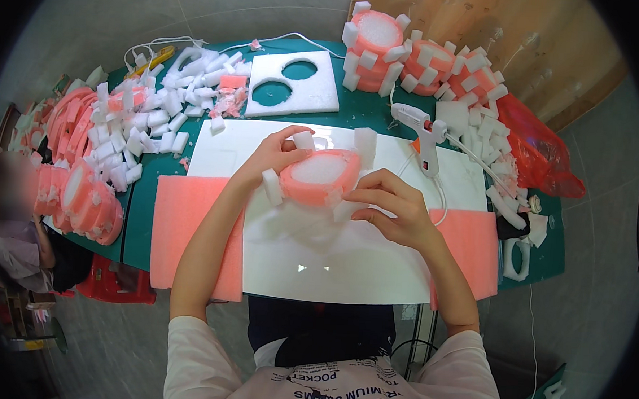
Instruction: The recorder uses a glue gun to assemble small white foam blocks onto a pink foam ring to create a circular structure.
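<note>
Open passage: board (346,251), lower centre | Obstacles: foam piece (321,174), centre | blocks (157,119), upper left | sheet (317,100), top centre | glue gun (429,142), right of centre | stacks (373,78), upper right

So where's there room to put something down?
The white board is bare up front, between the pink foam sheets; the held foam piece covers its far middle. A small bit of green table is free between the holed white sheet and tall pink stack. White foam chunks crowd the far left and right.
</note>
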{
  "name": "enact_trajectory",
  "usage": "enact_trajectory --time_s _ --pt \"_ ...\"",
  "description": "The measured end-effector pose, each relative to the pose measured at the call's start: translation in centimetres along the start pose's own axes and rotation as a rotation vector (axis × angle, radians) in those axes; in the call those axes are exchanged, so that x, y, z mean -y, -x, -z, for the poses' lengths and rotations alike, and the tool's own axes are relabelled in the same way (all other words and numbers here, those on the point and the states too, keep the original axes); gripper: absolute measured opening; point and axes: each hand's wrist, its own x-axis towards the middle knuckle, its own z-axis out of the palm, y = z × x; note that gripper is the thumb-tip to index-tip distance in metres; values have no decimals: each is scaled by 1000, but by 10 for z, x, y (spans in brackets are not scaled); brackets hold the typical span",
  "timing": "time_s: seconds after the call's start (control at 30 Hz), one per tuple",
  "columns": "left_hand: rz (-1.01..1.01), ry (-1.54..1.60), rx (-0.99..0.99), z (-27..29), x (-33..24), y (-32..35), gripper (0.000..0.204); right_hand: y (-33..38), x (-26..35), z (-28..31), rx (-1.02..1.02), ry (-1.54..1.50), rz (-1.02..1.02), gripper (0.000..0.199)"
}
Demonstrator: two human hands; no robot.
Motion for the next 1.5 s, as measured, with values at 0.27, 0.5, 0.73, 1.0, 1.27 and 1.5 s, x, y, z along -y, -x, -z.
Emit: enact_trajectory --time_s 0.27,0.5,0.73,1.0,1.27,1.5 --pt "-1 -75 -14 -3 -6 4 39 2 0 -4 35 0 -21 38" --pt "-61 -46 -30 -4 1 1 38 3 0 -6 67 10 -25 39" --pt "-142 -443 -78 -2 0 0 42 9 -10 -12 233 78 -6 33" --pt "-300 -512 -95 -5 3 2 43 11 -17 -22 424 165 -25 27" --pt "-281 -647 60 -3 -2 4 76 12 -12 -27 466 193 -45 24" --pt "-261 -650 48 -4 0 4 78 10 -11 -27 478 208 -21 26"
